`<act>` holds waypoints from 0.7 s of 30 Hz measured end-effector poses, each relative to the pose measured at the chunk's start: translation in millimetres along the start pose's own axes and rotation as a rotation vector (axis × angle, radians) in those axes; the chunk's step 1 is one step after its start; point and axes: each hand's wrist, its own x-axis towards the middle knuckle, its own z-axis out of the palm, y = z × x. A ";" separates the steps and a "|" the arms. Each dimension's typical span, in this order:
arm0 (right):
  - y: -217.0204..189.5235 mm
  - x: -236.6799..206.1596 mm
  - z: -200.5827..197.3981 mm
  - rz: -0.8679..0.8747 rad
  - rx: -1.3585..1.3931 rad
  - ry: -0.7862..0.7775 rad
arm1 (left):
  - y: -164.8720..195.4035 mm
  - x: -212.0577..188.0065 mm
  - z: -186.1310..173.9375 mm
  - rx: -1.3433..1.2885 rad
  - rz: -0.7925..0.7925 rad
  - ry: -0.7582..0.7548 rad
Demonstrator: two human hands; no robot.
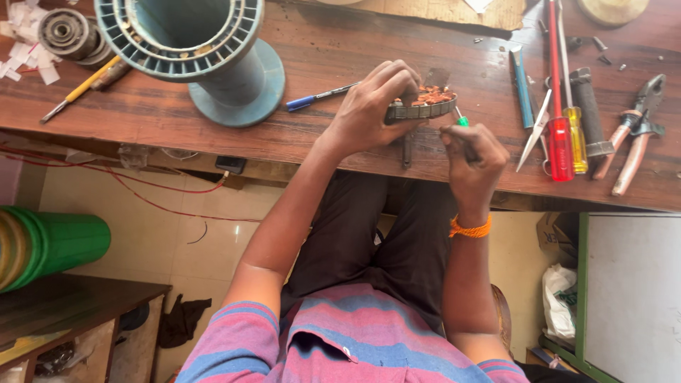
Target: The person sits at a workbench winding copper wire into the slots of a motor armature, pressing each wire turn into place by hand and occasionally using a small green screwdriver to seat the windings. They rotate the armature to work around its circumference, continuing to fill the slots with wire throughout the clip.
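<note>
Far out at ten o'clock on the wooden surface (319, 57) lies a yellow-handled tool (78, 90), and beside it stands a big grey-blue plastic spool (202, 50), ribbed at the flange, hollow down the core. At its foot, near eleven, a blue pen (319, 97) lies loose on the scuffed, dark-stained planks.

At twelve my left hand (372, 106) curls over a round metal stator ring (422, 108), my grip pinching its slotted grey rim so the ring stays tipped on edge against the surface. I judge I hold it this way to keep the copper-coloured windings facing up, where they can be reached. They look reddish and bunched, rough against the smooth steel.

Just toward one o'clock my right hand (474, 157) is closed in a fist round a thin green-tipped tool (462, 121), its point touching the ring's edge; an orange thread band circles that wrist.

From two to three o'clock lie scissors (533, 131), red and yellow screwdrivers (565, 138), a black-handled tool (587, 113) and rubber-gripped pliers (635, 131), all within arm's sweep.
</note>
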 end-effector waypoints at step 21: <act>-29.6 78.2 12.9 -0.012 0.006 -0.097 | 10.1 21.2 -2.8 -0.335 -0.511 -0.116</act>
